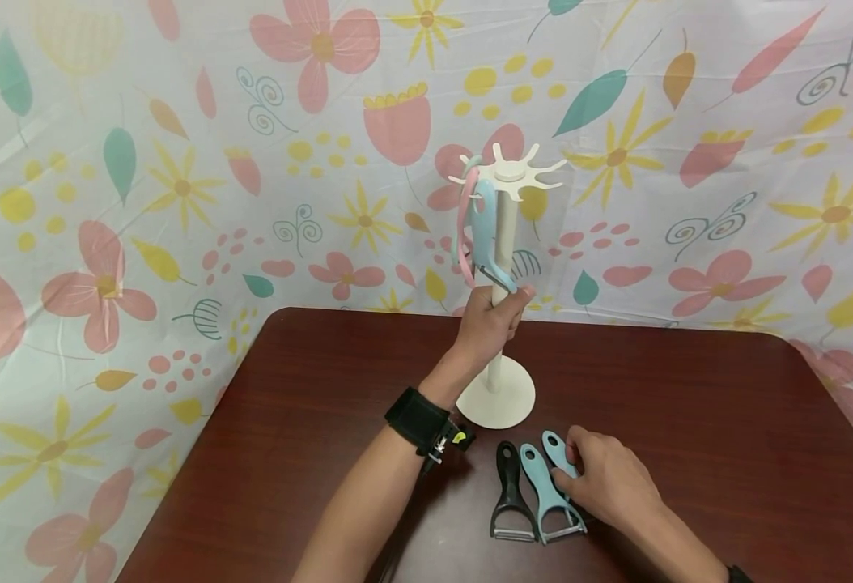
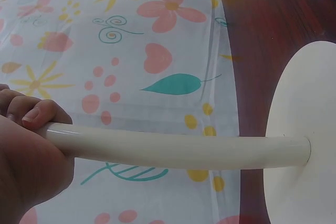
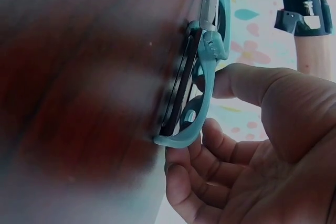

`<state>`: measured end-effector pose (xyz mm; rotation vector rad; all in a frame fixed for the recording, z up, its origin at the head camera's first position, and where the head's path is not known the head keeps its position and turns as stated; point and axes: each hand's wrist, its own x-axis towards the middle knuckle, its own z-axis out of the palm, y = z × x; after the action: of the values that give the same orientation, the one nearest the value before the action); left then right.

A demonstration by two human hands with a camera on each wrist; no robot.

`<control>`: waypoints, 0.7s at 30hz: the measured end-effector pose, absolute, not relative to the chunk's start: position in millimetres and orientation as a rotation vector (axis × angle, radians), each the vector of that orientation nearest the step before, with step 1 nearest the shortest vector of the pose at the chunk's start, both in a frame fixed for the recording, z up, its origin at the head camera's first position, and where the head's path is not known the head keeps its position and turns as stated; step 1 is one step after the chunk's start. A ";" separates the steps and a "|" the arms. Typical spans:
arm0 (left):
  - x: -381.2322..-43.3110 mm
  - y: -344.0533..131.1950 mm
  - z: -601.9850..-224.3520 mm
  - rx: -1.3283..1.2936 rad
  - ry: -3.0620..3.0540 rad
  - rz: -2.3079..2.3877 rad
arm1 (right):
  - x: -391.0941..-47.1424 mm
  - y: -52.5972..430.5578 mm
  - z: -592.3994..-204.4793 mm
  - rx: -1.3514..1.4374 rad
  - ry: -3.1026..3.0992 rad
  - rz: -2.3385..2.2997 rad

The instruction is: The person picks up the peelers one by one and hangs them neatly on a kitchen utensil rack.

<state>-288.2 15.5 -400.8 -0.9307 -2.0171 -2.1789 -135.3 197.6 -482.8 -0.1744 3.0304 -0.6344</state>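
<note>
Head view, three table peelers (image 1: 541, 490), two hung peelers (image 1: 479, 231)

No lettering, label, brand, number or sign can be read in any view. The flowered cloth (image 1: 179, 186) behind the table carries only printed blossoms and leaves, the peelers and the white stand are unmarked, and the yellow mark on the wrist strap (image 1: 426, 425) is too small to tell.

Right hand (image 3: 252, 145) pinching blue peeler (image 3: 202, 85), dark table (image 3: 79, 93), wrist strap (image 3: 304, 14)
</note>
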 end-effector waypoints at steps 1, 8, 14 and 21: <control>-288.1 15.4 -400.7 -0.930 -2.020 -2.175 | -135.4 197.6 -482.9 -0.172 3.033 -0.633; -287.7 15.0 -401.9 -0.928 -2.032 -2.161 | -134.9 199.7 -482.9 -0.196 3.078 -0.657; -287.5 15.5 -401.5 -0.927 -2.025 -2.159 | -135.9 203.7 -482.6 -0.245 3.170 -0.697; -287.6 16.0 -401.0 -0.929 -2.013 -2.161 | -138.7 204.6 -479.4 -0.248 3.208 -0.696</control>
<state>-287.6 16.0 -401.0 -0.9295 -2.0133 -2.1614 -138.7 204.6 -479.4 -0.2475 3.2081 -0.6960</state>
